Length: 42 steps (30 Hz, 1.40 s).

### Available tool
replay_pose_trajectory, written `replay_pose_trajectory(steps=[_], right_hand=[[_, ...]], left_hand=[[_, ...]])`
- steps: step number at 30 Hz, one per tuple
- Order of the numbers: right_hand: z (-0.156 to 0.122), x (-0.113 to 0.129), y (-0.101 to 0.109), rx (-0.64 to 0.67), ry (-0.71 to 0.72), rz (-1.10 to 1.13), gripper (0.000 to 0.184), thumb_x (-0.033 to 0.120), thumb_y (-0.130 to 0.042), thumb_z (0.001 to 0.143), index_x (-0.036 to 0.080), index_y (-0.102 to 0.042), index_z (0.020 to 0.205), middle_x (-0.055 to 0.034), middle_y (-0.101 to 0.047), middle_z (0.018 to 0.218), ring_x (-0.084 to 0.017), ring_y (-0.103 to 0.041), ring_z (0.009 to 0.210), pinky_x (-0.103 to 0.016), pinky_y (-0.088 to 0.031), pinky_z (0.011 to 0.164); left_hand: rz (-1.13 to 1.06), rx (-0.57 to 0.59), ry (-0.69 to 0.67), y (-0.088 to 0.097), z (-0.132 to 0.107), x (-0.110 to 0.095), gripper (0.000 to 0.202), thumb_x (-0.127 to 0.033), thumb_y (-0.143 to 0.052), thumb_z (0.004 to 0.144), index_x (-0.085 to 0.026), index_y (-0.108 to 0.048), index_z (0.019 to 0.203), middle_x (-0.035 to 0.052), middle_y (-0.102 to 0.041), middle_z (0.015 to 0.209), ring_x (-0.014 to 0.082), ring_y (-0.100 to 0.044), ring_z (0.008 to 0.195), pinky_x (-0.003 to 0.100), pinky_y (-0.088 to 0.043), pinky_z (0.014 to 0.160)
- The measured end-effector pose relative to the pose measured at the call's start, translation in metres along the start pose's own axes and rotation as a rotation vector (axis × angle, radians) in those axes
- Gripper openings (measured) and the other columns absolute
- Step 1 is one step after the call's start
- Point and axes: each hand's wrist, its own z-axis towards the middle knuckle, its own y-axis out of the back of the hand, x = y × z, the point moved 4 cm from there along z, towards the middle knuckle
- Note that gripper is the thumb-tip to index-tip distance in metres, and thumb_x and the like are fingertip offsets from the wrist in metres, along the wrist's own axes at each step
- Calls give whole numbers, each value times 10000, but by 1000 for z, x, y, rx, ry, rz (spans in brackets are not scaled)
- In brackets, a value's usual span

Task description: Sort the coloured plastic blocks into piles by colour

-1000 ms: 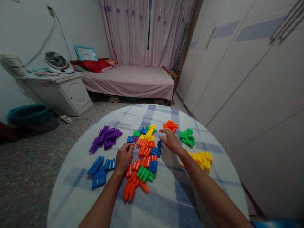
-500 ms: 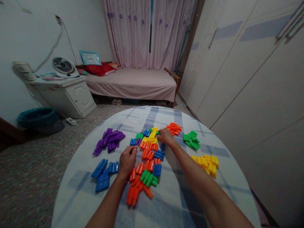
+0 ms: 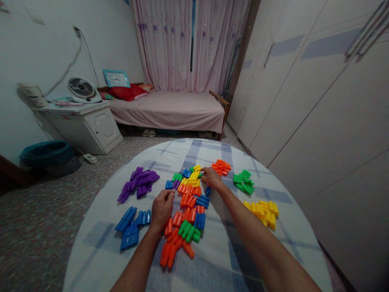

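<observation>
A long figure of joined plastic finger-shaped building blocks (image 3: 189, 215) lies down the middle of the table, mostly orange, with blue, green, yellow and purple parts. At its far end, my right hand (image 3: 212, 177) has its fingers bent together at a small green block (image 3: 199, 175) beside yellow blocks (image 3: 193, 177). The palm side is hidden. My left hand (image 3: 162, 207) rests on the cloth at the figure's left side, fingers curled and thumb pressed in; whatever lies inside is hidden. A dark blue block (image 3: 207, 191) sits under the right wrist.
Loose blocks lie in piles on the round cloth-covered table (image 3: 100, 259): purple (image 3: 139, 182), blue (image 3: 130, 233), orange (image 3: 221, 166), green (image 3: 243, 181) and yellow (image 3: 264, 211). Beyond stand a bed (image 3: 170, 107), a white cabinet (image 3: 91, 125) with a fan, and a wardrobe (image 3: 304, 121).
The whole view has shifted slightly as the head tilted. Both hands keep nearly the same places by the figure, and no block has visibly moved.
</observation>
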Motion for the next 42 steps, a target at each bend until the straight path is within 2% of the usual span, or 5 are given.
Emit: replay_pose_trajectory(steps=[12,21,29,35,42], right_hand=[[-22,-5,18,-51,18,-27,212,212,-570,828,181,-672,1011,-79,-666,1055,-181,-591,964,-242,-401,760],[-66,-103,69,-337,-217,-238,251,288,-524,868,166,-677,1025,-113,-645,1081,-232,-558,1028,-307,-407,843],[-77,-146,66,-330,-430,-265,317,362,-495,879,168,-685,1042,-137,-639,1141,-279,-549,1063,-371,-426,827],[-66,-119,64,-440,-268,-139,315,305,-474,888,157,-654,1101,-119,-616,1181,-258,-514,1115,-367,-390,924],[-20,-28,38,-271,101,-10,349,248,-513,875,165,-594,1205,-96,-579,1273,-211,-486,1182,-322,-353,999]], left_hand=[[-1,11,10,-1,1,5,326,-409,-451,825,-177,-672,886,53,-678,867,201,-617,839,314,-455,767],[-2,22,9,-2,0,7,331,-418,-445,834,-179,-666,895,59,-685,895,206,-624,854,322,-462,791],[1,14,4,0,1,5,338,-426,-451,829,-180,-674,892,61,-696,885,208,-635,844,322,-473,782],[10,-1,7,-1,1,6,342,-422,-453,823,-176,-681,890,63,-701,884,205,-639,838,318,-480,775],[9,-1,0,0,0,2,337,-407,-446,829,-172,-680,889,62,-697,880,204,-634,845,314,-472,776]])
